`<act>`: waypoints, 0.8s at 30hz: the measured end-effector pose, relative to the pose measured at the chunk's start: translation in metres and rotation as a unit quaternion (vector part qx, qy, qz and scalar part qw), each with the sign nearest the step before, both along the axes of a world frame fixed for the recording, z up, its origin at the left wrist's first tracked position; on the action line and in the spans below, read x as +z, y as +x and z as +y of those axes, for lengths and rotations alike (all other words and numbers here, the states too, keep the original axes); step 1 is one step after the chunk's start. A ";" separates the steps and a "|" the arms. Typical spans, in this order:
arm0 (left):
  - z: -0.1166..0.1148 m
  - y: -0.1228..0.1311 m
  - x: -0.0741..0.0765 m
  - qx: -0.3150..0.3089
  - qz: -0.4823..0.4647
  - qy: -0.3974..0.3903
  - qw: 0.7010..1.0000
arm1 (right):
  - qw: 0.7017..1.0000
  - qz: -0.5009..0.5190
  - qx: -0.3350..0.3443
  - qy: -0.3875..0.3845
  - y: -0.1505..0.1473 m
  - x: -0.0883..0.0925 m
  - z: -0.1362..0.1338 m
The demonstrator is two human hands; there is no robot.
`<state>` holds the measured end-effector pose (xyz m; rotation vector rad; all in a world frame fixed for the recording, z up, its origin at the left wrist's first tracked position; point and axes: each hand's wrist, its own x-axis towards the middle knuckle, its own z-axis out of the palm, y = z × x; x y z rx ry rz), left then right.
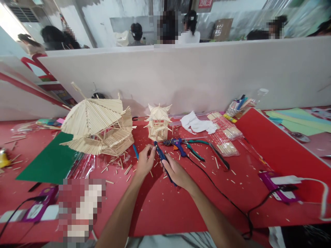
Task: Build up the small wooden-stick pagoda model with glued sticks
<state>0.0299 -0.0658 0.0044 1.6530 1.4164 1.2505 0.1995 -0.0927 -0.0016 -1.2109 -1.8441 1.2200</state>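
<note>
My right hand is closed round blue-handled cutting pliers, whose jaws point up toward a small stick pavilion. My left hand pinches at the plier jaws, fingers curled; a thin wooden stick seems to sit there but is too small to be sure. A large stick-built house model stands to the left on a green sheet. A blue glue gun lies just behind my hands, its black cord trailing right.
Green-handled pliers, packets of sticks, a white cloth and a pen cup lie at the back right. Stick offcuts litter the red table. Purple power strips sit at both near corners. A white partition stands behind, with several people beyond it.
</note>
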 end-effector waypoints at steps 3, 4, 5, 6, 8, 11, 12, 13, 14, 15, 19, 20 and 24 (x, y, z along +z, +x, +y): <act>0.000 0.001 0.001 0.003 0.004 0.001 1.000 | 1.000 -0.006 0.002 0.003 0.001 0.000 0.001; 0.000 0.001 0.001 0.004 0.008 0.001 1.000 | 1.000 -0.007 0.004 0.007 0.001 0.000 0.001; -0.001 0.001 0.001 0.006 0.011 0.000 1.000 | 1.000 -0.008 0.006 0.011 0.002 0.001 0.001; -0.001 0.001 0.001 0.007 0.014 -0.001 1.000 | 1.000 -0.008 0.007 0.015 0.002 0.001 0.001; -0.001 0.001 0.001 0.009 0.018 -0.001 1.000 | 1.000 -0.010 0.008 0.019 0.003 0.002 0.001; -0.001 0.001 0.001 0.008 0.018 -0.001 1.000 | 1.000 -0.018 0.007 0.020 0.003 0.004 0.000; -0.001 0.001 0.001 0.008 0.018 0.000 1.000 | 1.000 -0.019 0.006 0.021 0.003 0.004 0.000; -0.001 0.001 0.001 0.008 0.018 0.000 1.000 | 1.000 -0.020 0.006 0.022 0.003 0.005 0.000; -0.001 0.001 0.002 0.008 0.019 0.000 1.000 | 1.000 -0.020 0.005 0.023 0.003 0.005 0.000; -0.001 0.001 0.002 0.008 0.021 0.000 1.000 | 0.999 -0.020 0.006 0.024 0.003 0.006 0.000; -0.002 0.000 0.003 0.009 0.032 -0.003 0.999 | 0.999 -0.021 0.009 0.029 0.003 0.009 0.000; -0.002 0.000 0.003 0.010 0.036 -0.004 0.999 | 0.999 -0.023 0.008 0.027 0.002 0.010 0.000; -0.002 0.000 0.004 0.014 0.060 -0.004 0.998 | 1.000 -0.021 0.005 0.014 0.002 0.007 0.000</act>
